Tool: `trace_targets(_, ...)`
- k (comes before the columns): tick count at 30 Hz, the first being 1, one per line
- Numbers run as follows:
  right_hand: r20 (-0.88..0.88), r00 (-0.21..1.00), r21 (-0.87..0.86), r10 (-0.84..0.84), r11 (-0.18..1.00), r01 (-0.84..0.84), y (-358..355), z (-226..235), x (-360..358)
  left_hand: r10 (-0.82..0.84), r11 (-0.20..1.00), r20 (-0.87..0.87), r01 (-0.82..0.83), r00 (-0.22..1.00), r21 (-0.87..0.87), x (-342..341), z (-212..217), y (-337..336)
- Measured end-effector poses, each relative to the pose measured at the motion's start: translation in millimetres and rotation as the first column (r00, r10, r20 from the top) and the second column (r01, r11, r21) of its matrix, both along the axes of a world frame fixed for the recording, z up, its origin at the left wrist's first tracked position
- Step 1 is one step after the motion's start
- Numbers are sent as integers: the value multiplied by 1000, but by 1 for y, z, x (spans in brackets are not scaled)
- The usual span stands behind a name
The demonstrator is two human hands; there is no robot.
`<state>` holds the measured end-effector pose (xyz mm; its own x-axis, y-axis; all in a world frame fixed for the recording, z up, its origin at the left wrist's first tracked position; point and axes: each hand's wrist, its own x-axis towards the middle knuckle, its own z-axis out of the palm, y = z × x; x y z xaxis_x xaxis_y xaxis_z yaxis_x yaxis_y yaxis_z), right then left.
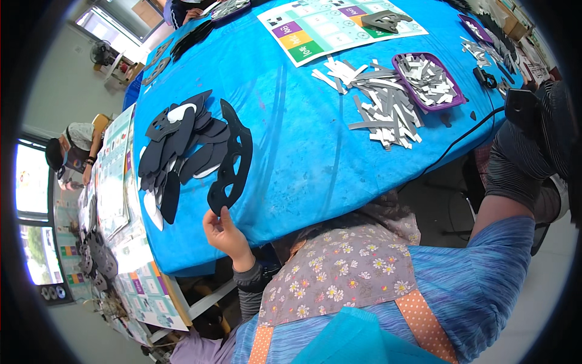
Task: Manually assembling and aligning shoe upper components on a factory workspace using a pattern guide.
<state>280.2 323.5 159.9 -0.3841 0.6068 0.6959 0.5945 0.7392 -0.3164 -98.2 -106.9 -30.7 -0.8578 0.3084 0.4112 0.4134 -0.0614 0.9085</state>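
My left hand is at the near left edge of the blue-covered table. Its thumb and fingers pinch the lower end of a long, curved black flat piece with cut-out holes, which lies against the tabletop. Just left of it lies a pile of dark, leaf-shaped flat pieces, some showing white undersides. My right arm, in a striped sleeve, reaches up along the right rim beside a black box-shaped device with a cable. My right hand itself does not show.
A purple basket of grey and white strips stands at right, with loose strips beside it. A printed sheet bearing a grey cut-out piece lies at the far side. Another person sits at a table on the left.
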Motion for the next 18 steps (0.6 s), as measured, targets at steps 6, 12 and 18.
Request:
trace_targets(6, 62, 998, 23, -33, 999, 31, 8, -2, -3, 8, 1000, 6, -8, 1000, -6, 0, 0, -1)
trace_targets(12, 125, 990, 48, -63, 997, 57, 13, -3, -6, 2, 1000, 11, -2, 1000, 4, 1, 1, 1)
trace_targets(18, 173, 978, 105, -119, 989, 102, 20, 5, -2, -3, 1000, 16, 3, 1000, 7, 1, 1, 0)
